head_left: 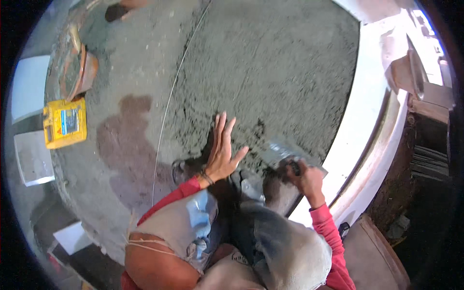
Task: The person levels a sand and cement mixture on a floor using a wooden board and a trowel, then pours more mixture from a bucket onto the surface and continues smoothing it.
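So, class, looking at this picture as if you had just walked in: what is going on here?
A person crouches over a wide bed of wet grey mortar. The right hand grips the handle of a flat metal trowel, whose blade lies on the mortar. The left hand is spread open, palm down, on the surface beside it. A thin string line runs across the mortar. A yellow bag and a rusty pan sit at the far left edge, with pale tiles nearby.
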The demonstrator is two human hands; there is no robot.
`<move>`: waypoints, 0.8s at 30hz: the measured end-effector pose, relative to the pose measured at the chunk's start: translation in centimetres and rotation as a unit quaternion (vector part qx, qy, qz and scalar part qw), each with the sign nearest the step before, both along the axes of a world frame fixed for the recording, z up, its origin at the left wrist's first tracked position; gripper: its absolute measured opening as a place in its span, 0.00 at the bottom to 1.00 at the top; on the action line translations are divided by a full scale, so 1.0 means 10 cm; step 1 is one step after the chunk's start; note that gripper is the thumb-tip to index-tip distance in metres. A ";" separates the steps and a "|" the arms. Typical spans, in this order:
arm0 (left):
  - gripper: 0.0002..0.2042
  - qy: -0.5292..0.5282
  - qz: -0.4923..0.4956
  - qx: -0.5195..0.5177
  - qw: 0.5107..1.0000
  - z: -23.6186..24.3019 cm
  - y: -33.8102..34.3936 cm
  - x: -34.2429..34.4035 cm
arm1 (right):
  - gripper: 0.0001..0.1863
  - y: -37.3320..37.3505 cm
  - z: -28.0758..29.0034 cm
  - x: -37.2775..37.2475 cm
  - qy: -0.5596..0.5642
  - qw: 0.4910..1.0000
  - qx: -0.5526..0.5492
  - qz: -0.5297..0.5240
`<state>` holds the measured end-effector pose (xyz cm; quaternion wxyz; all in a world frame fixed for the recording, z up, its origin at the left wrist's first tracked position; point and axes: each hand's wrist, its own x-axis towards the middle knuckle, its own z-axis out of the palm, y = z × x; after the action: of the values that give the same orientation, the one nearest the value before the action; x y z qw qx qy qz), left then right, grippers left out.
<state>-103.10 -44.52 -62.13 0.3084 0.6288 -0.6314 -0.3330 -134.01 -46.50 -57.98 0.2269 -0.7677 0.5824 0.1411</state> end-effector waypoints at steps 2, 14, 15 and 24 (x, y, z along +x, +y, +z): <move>0.39 0.002 -0.006 0.000 1.000 0.01 -0.04 -0.05 | 0.23 -0.08 -0.04 0.23 -0.050 0.999 0.007 0.013; 0.37 0.037 -0.043 -0.058 0.997 0.61 -0.05 0.41 | 0.25 -0.85 0.38 0.55 -0.205 0.954 0.172 -0.135; 0.36 0.042 -0.013 -0.067 0.997 0.65 -0.02 0.49 | 0.22 -1.03 0.43 0.50 -0.243 0.950 0.122 -0.151; 0.24 0.025 0.146 -0.013 0.989 0.57 0.57 1.40 | 0.19 -3.51 0.52 0.43 -0.097 0.950 -0.286 -0.084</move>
<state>-89.14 -38.85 -56.41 0.3781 0.7016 -0.5289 -0.2917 -129.73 -81.63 -52.80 0.0642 -0.7587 0.6358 -0.1262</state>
